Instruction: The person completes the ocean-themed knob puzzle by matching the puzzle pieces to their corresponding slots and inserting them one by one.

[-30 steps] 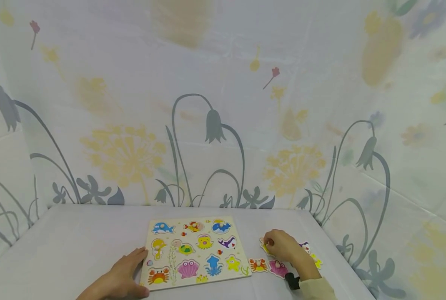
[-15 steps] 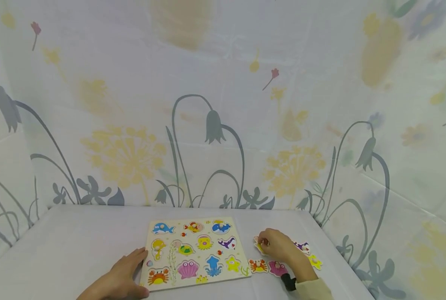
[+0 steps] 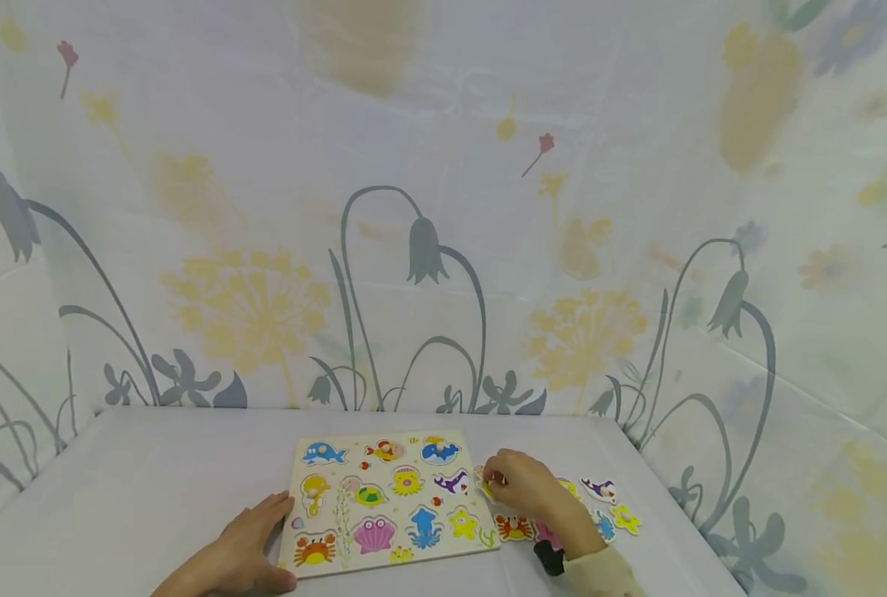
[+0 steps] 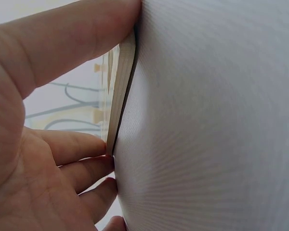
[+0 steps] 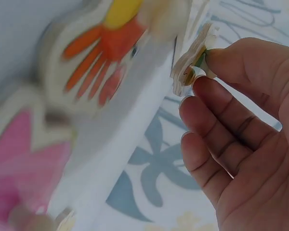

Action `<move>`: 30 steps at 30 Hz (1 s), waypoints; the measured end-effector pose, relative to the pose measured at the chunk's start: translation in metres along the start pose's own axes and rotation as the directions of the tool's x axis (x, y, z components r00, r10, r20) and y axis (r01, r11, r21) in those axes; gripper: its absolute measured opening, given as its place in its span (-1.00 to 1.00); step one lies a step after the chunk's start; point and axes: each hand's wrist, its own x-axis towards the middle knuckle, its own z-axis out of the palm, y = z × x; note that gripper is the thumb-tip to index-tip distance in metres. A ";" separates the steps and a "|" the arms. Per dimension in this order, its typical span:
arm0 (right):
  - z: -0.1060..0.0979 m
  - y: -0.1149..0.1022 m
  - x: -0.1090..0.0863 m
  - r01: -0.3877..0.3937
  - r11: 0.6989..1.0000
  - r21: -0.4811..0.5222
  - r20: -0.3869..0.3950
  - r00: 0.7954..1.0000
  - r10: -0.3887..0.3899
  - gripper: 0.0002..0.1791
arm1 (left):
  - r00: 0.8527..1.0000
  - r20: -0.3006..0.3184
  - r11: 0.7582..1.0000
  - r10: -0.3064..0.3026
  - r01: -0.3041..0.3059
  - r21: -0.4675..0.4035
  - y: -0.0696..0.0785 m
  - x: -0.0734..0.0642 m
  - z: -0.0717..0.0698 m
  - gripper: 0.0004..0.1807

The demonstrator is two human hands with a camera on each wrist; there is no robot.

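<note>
Thumb and forefinger of the right hand (image 3: 521,485) pinch a piece (image 5: 195,62). The left hand (image 3: 242,551), spread and grasping nothing, touches the board (image 3: 369,565), which lies between both hands on the tabletop (image 3: 152,464). Shark (image 3: 598,489) and star (image 3: 626,520) lie right of the right hand.

The right hand (image 3: 521,482) has carried its pinched wooden puzzle piece (image 3: 486,484) leftward, so the puzzle board (image 3: 454,549) now lies just beside the grip. Right of the grip, a yellow piece (image 3: 567,489) and a blue squid piece (image 3: 604,526) have come into view; below it, the pink shell piece (image 3: 545,536) is more covered.
</note>
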 end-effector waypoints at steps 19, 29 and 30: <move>0.016 -0.051 0.041 0.160 0.986 0.048 0.063 0.985 -0.163 -0.85 | 1.000 -0.007 1.000 -0.006 0.006 0.010 0.001 -0.001 0.000 0.13; 0.024 -0.080 0.061 0.193 0.979 0.066 0.092 0.976 -0.199 -0.82 | 1.000 -0.013 1.000 0.003 -0.003 0.003 0.000 -0.002 0.000 0.12; 0.025 -0.082 0.062 0.196 0.978 0.067 0.096 0.975 -0.202 -0.82 | 1.000 -0.013 1.000 0.002 -0.002 0.004 0.000 -0.002 0.000 0.12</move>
